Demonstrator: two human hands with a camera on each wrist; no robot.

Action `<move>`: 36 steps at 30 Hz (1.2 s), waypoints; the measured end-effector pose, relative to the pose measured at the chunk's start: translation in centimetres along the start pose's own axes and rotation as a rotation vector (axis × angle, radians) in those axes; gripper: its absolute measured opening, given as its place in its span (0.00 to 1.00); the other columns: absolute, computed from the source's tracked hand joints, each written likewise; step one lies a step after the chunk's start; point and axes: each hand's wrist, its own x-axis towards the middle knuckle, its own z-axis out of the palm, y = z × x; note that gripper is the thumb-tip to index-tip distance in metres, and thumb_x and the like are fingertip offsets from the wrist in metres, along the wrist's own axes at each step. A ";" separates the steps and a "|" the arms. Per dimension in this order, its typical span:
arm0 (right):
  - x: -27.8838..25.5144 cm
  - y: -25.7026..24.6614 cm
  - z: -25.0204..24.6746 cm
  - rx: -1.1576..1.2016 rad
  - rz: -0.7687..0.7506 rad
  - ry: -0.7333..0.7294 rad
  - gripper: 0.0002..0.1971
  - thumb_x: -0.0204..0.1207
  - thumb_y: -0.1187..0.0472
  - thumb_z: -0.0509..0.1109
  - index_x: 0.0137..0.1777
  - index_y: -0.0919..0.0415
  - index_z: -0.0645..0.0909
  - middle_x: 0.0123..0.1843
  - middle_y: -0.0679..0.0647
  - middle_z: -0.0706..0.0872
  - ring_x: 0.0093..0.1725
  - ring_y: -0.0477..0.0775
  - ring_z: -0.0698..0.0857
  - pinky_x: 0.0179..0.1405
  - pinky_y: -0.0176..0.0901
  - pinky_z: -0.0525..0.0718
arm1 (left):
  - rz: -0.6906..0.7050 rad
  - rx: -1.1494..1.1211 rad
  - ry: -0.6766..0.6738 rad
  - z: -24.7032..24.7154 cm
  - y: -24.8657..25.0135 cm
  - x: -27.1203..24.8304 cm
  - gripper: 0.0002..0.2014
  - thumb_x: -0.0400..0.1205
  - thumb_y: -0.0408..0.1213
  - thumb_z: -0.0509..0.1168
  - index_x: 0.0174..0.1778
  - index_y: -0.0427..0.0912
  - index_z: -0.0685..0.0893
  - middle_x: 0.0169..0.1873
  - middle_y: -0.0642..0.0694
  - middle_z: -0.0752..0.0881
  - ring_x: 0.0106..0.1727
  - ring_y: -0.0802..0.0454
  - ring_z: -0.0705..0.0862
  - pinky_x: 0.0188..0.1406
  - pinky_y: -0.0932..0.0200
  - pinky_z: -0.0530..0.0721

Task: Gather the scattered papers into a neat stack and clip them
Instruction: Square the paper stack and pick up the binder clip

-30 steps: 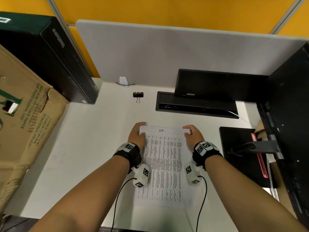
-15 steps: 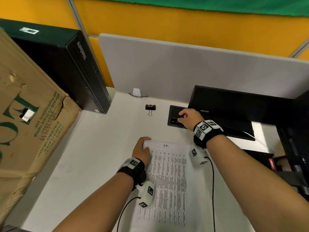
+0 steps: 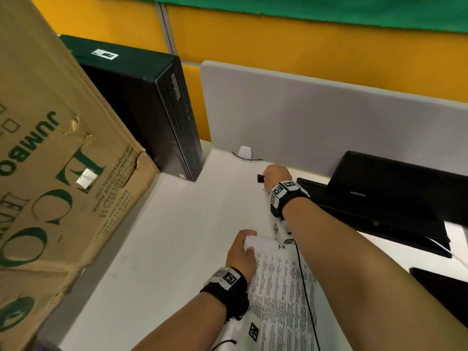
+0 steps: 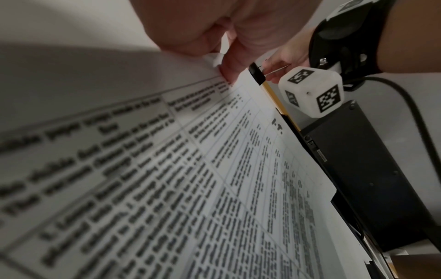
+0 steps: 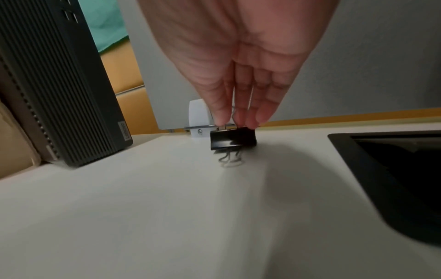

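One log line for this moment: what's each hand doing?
left hand: holds paper stack corner | right hand: pinching binder clip on desk | clip: not on papers yet

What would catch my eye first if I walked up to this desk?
Probably the right hand pinching a small black binder clip near the grey divider. Nearer the person, the left hand grips the top corner of a printed paper stack. A big cardboard box looms at left.
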 end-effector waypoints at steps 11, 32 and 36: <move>-13.4 6.6 -3.9 0.818 0.017 -0.139 0.09 0.82 0.69 0.65 0.53 0.71 0.85 0.41 0.60 0.88 0.21 0.45 0.81 0.19 0.32 0.77 | 0.067 0.021 -0.041 1.9 1.4 -0.9 0.21 0.80 0.24 0.53 0.57 0.55 0.79 0.54 0.50 0.82 0.56 0.50 0.80 0.56 0.58 0.79; -26.5 14.5 4.2 0.627 0.188 -0.302 0.32 0.65 0.56 0.83 0.69 0.61 0.79 0.61 0.51 0.86 0.57 0.47 0.83 0.48 0.30 0.75 | 0.079 0.119 -0.029 3.9 1.8 -3.7 0.22 0.81 0.23 0.53 0.59 0.54 0.79 0.53 0.40 0.84 0.44 0.46 0.83 0.37 0.62 0.79; -26.6 14.1 3.6 0.480 0.176 -0.279 0.28 0.70 0.58 0.80 0.68 0.69 0.80 0.62 0.62 0.86 0.60 0.59 0.85 0.61 0.42 0.80 | 0.071 0.089 -0.007 3.9 2.1 -4.0 0.23 0.81 0.23 0.54 0.66 0.51 0.77 0.55 0.42 0.83 0.49 0.46 0.83 0.44 0.61 0.82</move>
